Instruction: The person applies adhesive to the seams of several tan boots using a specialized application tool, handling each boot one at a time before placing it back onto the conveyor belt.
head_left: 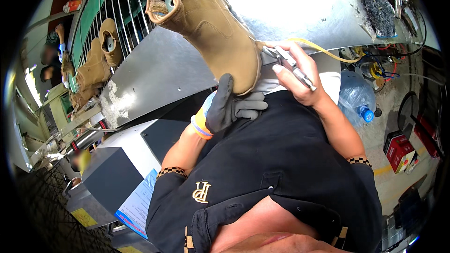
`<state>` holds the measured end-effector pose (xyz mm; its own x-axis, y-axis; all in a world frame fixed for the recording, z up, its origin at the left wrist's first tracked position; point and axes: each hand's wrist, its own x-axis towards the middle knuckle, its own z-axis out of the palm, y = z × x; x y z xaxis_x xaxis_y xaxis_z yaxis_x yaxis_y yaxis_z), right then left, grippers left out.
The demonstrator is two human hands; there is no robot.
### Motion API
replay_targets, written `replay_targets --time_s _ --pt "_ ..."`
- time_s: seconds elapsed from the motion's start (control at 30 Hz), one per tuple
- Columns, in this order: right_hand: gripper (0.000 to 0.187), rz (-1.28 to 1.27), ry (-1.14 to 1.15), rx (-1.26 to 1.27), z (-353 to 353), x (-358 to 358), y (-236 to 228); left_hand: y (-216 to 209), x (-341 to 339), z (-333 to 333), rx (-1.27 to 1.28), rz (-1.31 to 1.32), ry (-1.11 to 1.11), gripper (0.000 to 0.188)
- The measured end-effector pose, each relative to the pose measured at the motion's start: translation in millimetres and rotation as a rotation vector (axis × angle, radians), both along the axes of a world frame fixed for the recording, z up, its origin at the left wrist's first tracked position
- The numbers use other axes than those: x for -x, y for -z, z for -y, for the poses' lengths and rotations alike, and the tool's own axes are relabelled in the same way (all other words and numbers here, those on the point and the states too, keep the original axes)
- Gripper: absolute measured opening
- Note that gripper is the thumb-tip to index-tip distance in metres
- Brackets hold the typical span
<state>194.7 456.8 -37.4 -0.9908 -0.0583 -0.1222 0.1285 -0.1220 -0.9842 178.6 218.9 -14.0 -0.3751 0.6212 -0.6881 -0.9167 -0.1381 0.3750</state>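
A tan ankle boot (215,28) lies over the edge of a metal bench (164,72), its toe towards me and its opening at the far left. A form shows inside the opening. My left hand (227,107), in a grey-palmed glove, is closed round the toe, with the thumb on the upper and the fingers underneath. Bare, my right hand (302,72) grips a slim silver hand tool (294,68). Its tip is at the boot's sole edge; whether it touches I cannot tell. A yellow hose (323,51) runs beside this hand.
More tan boots (110,42) stand at left along a green-edged rack (124,4) of metal bars. Dark debris (375,7) and tools lie at the bench's far right. Below it are a large water bottle (356,96) and a red box (398,152). Other people are at far left.
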Motion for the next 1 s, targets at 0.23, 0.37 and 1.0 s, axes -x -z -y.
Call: replay_targets --time_s 0.23,0.37,1.0 --pt "0.036 0.236 -0.036 0.082 -30 -21 -38 3 8 -35 -0.037 -0.005 0.033 0.092" --pt "0.034 0.34 -0.042 0.038 -40 -18 -64 8 13 -55 -0.24 0.036 -0.014 0.081" --pt "0.044 -0.191 0.31 -0.421 -13 -16 -11 65 62 -131 -0.551 -0.283 -0.045 0.068"
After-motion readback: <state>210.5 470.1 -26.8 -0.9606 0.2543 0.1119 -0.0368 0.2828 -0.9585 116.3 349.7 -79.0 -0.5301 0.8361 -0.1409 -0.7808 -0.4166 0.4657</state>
